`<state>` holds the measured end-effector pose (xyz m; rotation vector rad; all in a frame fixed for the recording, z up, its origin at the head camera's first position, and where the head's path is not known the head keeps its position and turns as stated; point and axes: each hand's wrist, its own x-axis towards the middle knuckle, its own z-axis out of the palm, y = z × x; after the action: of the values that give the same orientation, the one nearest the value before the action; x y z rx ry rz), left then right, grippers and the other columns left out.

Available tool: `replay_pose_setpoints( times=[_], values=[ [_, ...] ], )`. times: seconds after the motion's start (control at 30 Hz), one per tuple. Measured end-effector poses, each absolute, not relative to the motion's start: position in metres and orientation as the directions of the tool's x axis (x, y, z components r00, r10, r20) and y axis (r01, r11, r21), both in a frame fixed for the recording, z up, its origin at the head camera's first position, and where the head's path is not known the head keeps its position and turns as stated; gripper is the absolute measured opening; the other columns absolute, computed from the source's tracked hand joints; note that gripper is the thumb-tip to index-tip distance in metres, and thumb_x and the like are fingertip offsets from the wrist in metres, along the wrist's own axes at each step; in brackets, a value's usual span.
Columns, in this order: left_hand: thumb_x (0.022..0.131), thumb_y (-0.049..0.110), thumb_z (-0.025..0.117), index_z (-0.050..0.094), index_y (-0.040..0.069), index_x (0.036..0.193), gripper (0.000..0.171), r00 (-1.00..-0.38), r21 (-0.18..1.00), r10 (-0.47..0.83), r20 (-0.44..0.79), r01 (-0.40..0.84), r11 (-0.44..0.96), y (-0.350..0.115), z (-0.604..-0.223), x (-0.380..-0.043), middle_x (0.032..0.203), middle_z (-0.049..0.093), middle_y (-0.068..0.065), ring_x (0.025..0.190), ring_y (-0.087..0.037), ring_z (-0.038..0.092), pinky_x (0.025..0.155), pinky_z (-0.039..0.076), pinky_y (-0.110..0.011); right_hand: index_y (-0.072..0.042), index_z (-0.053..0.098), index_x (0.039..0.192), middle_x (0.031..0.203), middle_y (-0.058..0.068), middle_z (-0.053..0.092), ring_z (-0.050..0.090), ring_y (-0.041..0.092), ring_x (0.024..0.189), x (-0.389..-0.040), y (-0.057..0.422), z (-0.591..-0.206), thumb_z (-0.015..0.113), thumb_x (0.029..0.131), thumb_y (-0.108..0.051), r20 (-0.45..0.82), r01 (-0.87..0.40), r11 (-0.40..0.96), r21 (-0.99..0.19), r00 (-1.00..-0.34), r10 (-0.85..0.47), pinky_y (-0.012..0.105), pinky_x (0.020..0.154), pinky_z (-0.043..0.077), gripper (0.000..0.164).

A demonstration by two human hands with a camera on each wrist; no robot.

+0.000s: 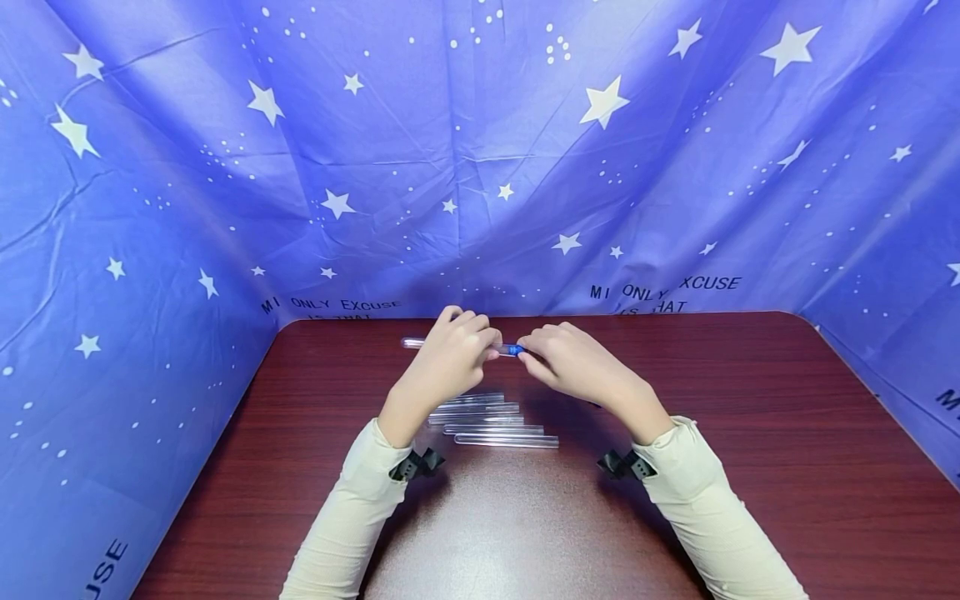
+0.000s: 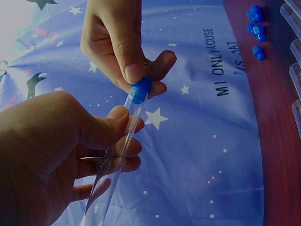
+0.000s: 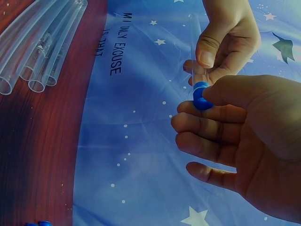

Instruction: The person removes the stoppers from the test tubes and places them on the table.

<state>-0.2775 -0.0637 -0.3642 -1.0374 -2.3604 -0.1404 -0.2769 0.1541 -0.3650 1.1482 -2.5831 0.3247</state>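
Observation:
Above the far part of the table, my left hand (image 1: 450, 350) grips a clear test tube (image 2: 117, 155) between thumb and fingers. A blue stopper (image 2: 140, 90) sits at the tube's mouth, its narrower ribbed part inside the glass-clear rim. My right hand (image 1: 573, 358) pinches that stopper with thumb and index finger, while its other fingers spread below in the right wrist view. The tube's rounded end sticks out to the left of my left hand. Several more clear test tubes (image 1: 506, 442) lie side by side on the table, nearer than the hands.
The dark red wooden table (image 1: 750, 400) meets a blue star-printed curtain (image 1: 465, 167) at its back and sides. Several loose blue stoppers (image 2: 256, 32) lie on the table in the left wrist view. A black wrist camera (image 1: 416, 465) is strapped at the left sleeve.

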Motion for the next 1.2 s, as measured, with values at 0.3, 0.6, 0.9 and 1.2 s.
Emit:
replay_pose_setpoints(
  times=[0.3,0.6,0.9,1.2],
  values=[
    [0.089,0.011,0.073,0.072,0.015,0.086,0.005,-0.552,-0.123,0.650,0.522,0.706,0.698,-0.0638,-0.3642,-0.2772,0.081,0.064,0.002,0.081,-0.019,0.062,0.092,0.045,-0.039,-0.013,0.058,0.079,0.064,-0.004,0.045,0.047,0.014,0.063,-0.2759,0.1535,-0.3640,0.059,0.097,-0.015,0.363,-0.753,0.653,-0.075,-0.631,-0.686,0.039,0.070,0.048,0.019],
    [0.090,0.011,0.072,0.072,0.014,0.086,0.005,-0.562,-0.110,0.648,0.513,0.706,0.700,-0.0635,-0.3640,-0.2766,0.081,0.065,0.002,0.081,-0.019,0.063,0.093,0.045,-0.039,-0.013,0.057,0.078,0.063,-0.004,0.045,0.047,0.014,0.062,-0.2770,0.1533,-0.3646,0.060,0.097,-0.014,0.372,-0.759,0.648,-0.069,-0.622,-0.689,0.039,0.068,0.048,0.020],
    [0.090,0.010,0.071,0.072,0.014,0.085,0.006,-0.562,-0.108,0.647,0.515,0.707,0.699,-0.0633,-0.3638,-0.2764,0.080,0.065,0.002,0.080,-0.019,0.063,0.094,0.045,-0.039,-0.013,0.057,0.078,0.064,-0.004,0.045,0.046,0.014,0.062,-0.2769,0.1536,-0.3646,0.061,0.097,-0.015,0.371,-0.757,0.651,-0.062,-0.623,-0.689,0.039,0.068,0.047,0.020],
    [0.092,0.014,0.070,0.072,0.015,0.085,0.008,-0.555,-0.118,0.650,0.519,0.707,0.697,-0.0633,-0.3643,-0.2772,0.081,0.066,0.002,0.080,-0.019,0.064,0.094,0.045,-0.040,-0.010,0.061,0.083,0.066,-0.003,0.049,0.051,0.017,0.064,-0.2764,0.1535,-0.3665,0.061,0.097,-0.016,0.391,-0.747,0.665,-0.031,-0.621,-0.680,0.039,0.069,0.047,0.016]
  ],
)
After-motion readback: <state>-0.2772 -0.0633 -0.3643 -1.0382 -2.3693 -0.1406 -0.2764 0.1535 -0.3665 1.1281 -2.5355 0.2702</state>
